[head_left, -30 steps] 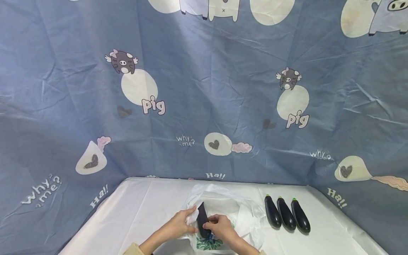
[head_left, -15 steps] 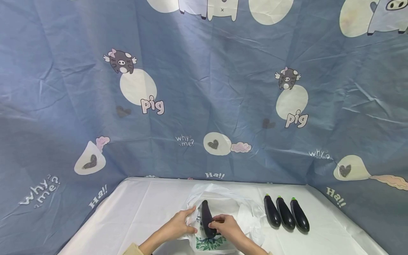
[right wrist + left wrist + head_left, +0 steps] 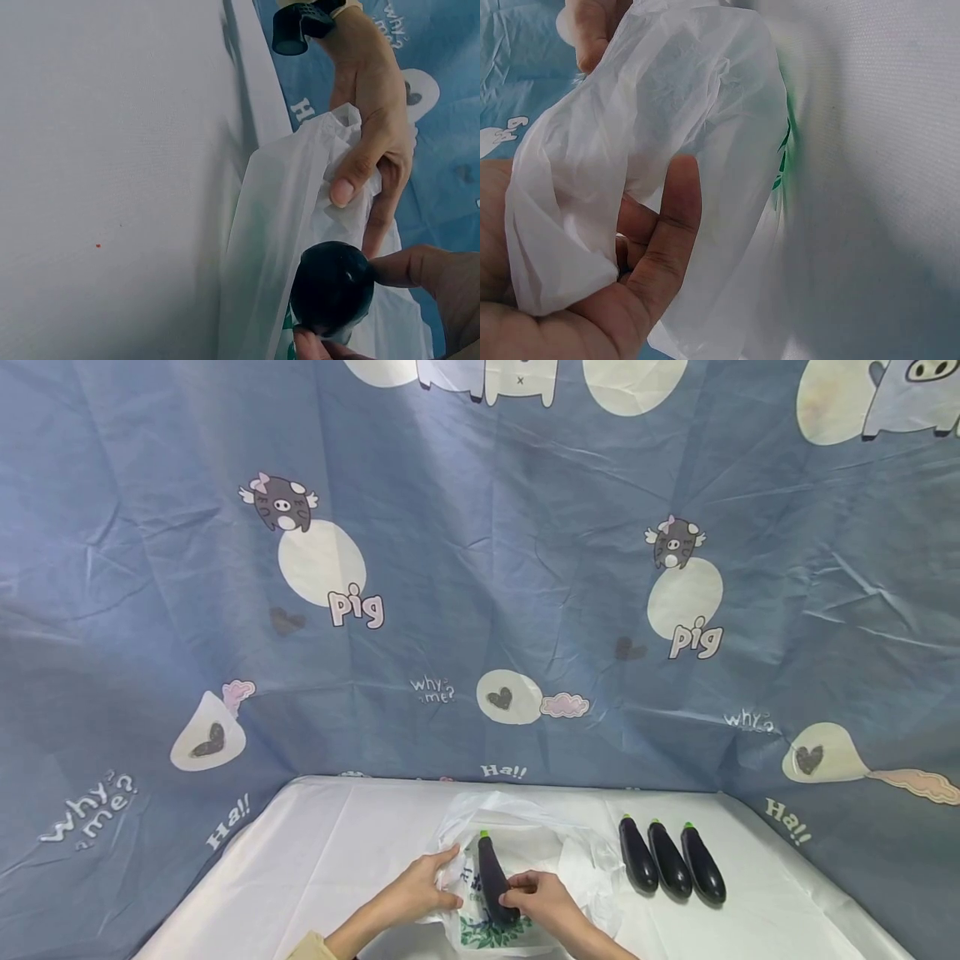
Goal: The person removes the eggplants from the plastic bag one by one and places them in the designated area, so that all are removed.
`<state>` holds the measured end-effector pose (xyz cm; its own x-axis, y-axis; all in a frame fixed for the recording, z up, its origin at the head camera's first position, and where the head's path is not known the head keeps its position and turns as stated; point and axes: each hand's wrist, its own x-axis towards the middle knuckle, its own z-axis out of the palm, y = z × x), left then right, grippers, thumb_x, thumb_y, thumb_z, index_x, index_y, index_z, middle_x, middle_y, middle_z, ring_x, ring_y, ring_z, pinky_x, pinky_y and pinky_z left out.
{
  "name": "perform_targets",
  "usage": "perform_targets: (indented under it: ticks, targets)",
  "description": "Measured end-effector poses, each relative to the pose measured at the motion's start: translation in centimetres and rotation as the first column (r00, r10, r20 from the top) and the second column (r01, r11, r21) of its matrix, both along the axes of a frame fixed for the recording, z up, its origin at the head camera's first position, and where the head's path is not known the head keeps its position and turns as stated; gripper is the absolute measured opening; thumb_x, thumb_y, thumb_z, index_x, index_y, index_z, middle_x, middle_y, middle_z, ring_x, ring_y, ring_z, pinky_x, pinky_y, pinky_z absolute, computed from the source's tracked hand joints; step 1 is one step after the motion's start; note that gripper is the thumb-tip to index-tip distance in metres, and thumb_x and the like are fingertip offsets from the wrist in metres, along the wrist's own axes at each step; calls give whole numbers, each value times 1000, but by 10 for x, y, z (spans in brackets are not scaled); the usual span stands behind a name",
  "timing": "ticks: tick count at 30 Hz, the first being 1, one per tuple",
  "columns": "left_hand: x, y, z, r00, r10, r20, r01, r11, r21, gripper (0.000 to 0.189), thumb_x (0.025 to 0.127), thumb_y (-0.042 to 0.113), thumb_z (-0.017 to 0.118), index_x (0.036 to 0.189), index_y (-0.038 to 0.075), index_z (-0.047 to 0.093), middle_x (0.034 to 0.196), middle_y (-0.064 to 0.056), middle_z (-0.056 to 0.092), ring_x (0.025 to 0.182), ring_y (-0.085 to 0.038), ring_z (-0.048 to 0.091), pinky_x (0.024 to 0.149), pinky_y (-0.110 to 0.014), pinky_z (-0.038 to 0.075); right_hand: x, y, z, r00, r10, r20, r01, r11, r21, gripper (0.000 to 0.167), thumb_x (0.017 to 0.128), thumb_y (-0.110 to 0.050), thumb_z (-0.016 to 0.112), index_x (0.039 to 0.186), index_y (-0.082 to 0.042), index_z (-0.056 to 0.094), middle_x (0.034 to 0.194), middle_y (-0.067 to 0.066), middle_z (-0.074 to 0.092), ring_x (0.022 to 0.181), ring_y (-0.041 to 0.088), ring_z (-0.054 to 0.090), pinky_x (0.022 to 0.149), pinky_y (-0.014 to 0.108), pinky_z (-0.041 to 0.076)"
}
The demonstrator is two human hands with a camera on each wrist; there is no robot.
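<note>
A white plastic bag with green and blue print lies on the table, its mouth spread. My left hand holds the bag's left edge; in the left wrist view the film passes between thumb and curled fingers. A dark purple eggplant with a green stem end points away from me over the bag's middle. My right hand pinches it near its thick end. In the right wrist view that round end sits between thumb and fingertips at the bag's mouth. How far it is inside, I cannot tell.
Three more eggplants lie side by side to the right of the bag. The white-covered table meets a blue printed cloth hanging behind and at both sides.
The eggplant has shifted right and slightly towards me with my right hand, and its green stem end has come into sight. My left hand stays at the bag's edge.
</note>
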<state>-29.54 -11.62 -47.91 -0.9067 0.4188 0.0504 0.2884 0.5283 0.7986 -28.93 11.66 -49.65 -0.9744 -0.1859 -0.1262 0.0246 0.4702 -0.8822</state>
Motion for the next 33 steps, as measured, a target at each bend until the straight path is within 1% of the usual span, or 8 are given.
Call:
perform_targets:
  ticks: [3,9,12,16,20,27,31,33]
  targets:
    - [0,0,-1,1000,-2,-6,2,1000,-4,83,70,12,80,140,-10,41,139,-34,45,125,-45,49,101,-60,39,2,1,1,1000,-5,-6,5,1000,6,36,80,-22,71,106,2,67,92,3,69,78,13,63,68,33,55]
    - [1,0,-2,1000,1,-29,-1,1000,-13,84,69,12,80,140,-10,41,136,-34,48,119,-41,54,99,-58,42,8,7,5,1000,3,-11,-4,1000,-6,35,79,-20,72,105,3,67,90,3,69,76,13,63,67,33,55]
    - [1,0,-2,1000,0,-31,0,1000,-7,84,69,11,80,140,-11,41,137,-35,48,119,-43,53,99,-59,41,11,10,6,1000,8,-1,-8,1000,-6,35,79,-21,72,105,2,67,90,1,69,80,13,63,70,34,54]
    - [1,0,-4,1000,1,-28,-1,1000,3,84,69,11,80,139,-11,41,137,-35,46,122,-47,51,101,-61,39,15,14,6,999,34,6,-34,999,-12,36,80,-21,71,106,3,67,90,1,69,84,14,64,73,35,55]
    - [2,0,-3,1000,5,-20,-5,1000,9,84,69,10,80,140,-11,40,138,-36,45,124,-49,49,101,-60,39,19,18,6,998,60,7,-60,998,-24,36,81,-20,68,107,4,66,90,2,69,84,15,65,74,35,56]
    - [1,1,-2,1000,3,-6,-3,1000,15,84,69,9,80,140,-11,40,139,-36,44,121,-44,52,98,-57,44,23,25,12,997,72,30,-71,997,-7,36,83,-22,67,110,2,66,92,1,68,84,15,63,73,37,55]
    - [0,1,-2,1000,5,-7,-5,1000,13,83,69,8,79,140,-11,40,139,-35,45,118,-41,54,97,-55,45,27,30,16,996,93,18,-92,995,-26,35,83,-20,66,110,3,66,91,1,68,83,14,62,73,36,54]
    - [0,1,-2,1000,6,-9,-5,1000,13,83,69,8,79,140,-12,40,139,-35,45,119,-43,53,97,-56,44,30,32,18,995,96,10,-96,995,-34,35,83,-19,66,110,3,66,90,1,68,83,14,62,72,35,54]
